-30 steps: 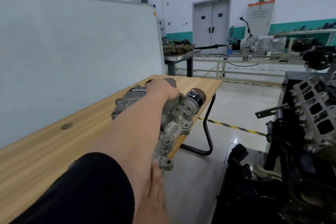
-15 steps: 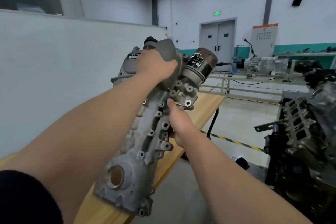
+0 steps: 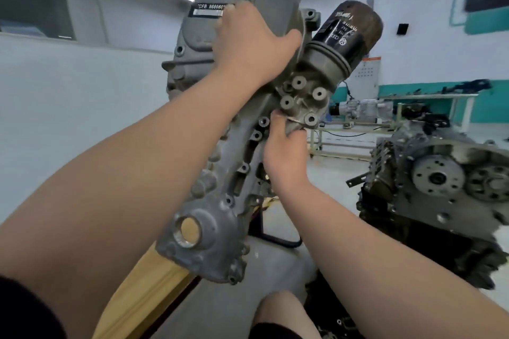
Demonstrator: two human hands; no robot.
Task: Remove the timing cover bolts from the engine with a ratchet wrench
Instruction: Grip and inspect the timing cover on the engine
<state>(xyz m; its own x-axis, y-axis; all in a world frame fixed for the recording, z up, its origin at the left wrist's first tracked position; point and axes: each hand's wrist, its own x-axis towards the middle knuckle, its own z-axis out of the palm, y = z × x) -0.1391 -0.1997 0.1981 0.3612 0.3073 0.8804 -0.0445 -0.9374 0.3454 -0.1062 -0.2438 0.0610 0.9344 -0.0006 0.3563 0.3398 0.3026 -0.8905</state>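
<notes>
I hold the grey cast timing cover (image 3: 217, 231) up in the air in front of me, tilted, with its round shaft hole low and a black oil filter (image 3: 347, 38) at its upper right. My left hand (image 3: 248, 47) grips the cover's upper part, thumb towards the filter. My right hand (image 3: 283, 151) grips the cover's right edge just below the filter housing's bolt bosses. The engine (image 3: 440, 187) stands low at the right, its gears exposed. No ratchet wrench or bolts are in view.
A wooden table (image 3: 143, 286) edge shows below the cover, with its black metal leg (image 3: 275, 239) behind. A white partition (image 3: 68, 118) stands at the left. Metal racks with gearbox parts (image 3: 366, 110) line the far wall. My knee (image 3: 281, 314) shows at the bottom.
The cover has risen from the table to head height and come closer. My right hand has moved from its lower end up to the edge under the filter. The view has swung right towards the engine.
</notes>
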